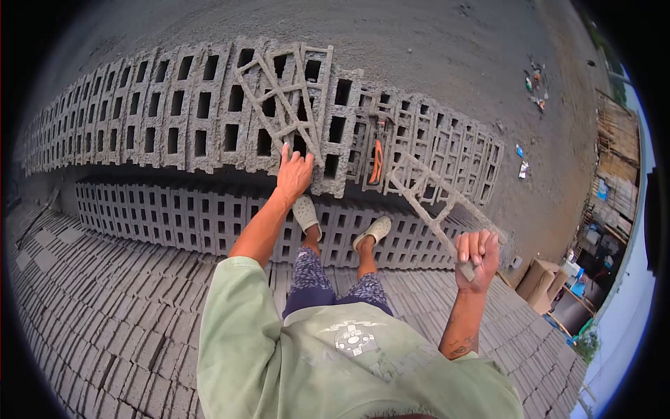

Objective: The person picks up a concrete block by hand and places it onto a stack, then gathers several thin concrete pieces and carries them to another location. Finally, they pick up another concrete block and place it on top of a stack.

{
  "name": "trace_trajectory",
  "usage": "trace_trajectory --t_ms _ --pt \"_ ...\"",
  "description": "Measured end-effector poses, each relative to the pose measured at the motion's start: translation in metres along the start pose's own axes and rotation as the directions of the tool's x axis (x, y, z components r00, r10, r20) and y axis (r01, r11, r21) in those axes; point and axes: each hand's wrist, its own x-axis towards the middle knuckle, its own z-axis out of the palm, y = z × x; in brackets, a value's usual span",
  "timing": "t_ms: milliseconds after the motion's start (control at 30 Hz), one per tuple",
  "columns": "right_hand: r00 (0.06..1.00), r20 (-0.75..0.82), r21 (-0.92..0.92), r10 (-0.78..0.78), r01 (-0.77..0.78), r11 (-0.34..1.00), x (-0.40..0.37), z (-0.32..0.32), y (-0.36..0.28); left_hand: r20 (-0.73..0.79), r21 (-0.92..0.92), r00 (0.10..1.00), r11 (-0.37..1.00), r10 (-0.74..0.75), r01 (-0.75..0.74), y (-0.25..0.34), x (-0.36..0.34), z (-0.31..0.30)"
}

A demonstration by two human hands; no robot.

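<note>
My left hand reaches to the near end of a ladder-like frame crusted with grey cement. Its index finger is stretched out and the fingers are slightly apart, touching the frame's end or the block under it. That frame lies slantwise over hollow concrete blocks standing in a row. My right hand is closed round the near end of a similar ladder-like frame, which slopes away to the upper left. A hammer with an orange and black handle lies between the hands, on the row.
More frames are lined up at the row's right end. A lower row of hollow blocks runs by my feet, and stacked blocks spread behind me. A cardboard box and a shed stand at the right; litter lies on the dirt.
</note>
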Motion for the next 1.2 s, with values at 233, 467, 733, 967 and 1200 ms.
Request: trace_trajectory --t_ms 233,467,733,967,1200 --pt "0.912 -0.25 -0.413 0.326 -0.405 0.816 -0.072 -0.075 0.001 -0.06 0.023 0.998 1.0 -0.018 0.019 0.018 0.0 -0.038" --pt "0.888 -0.314 -0.109 0.336 -0.385 0.916 -0.105 -0.141 0.033 0.035 -0.624 0.902 0.695 -0.431 0.356 0.154 0.006 -0.271" --pt "0.944 0.012 0.137 0.328 -0.327 0.935 -0.091 -0.194 0.028 0.159 -0.668 0.919 0.646 -0.36 0.369 0.34 -0.022 -0.186" --pt "0.932 -0.077 0.244 0.354 -0.326 0.913 -0.081 -0.258 0.041 0.378 -0.613 0.925 0.742 -0.029 0.273 0.466 -0.013 -0.097" --pt "0.922 -0.174 0.414 0.345 -0.249 0.875 -0.052 -0.329 0.095 0.336 -0.605 0.818 0.772 0.467 -0.193 0.449 0.023 -0.056"
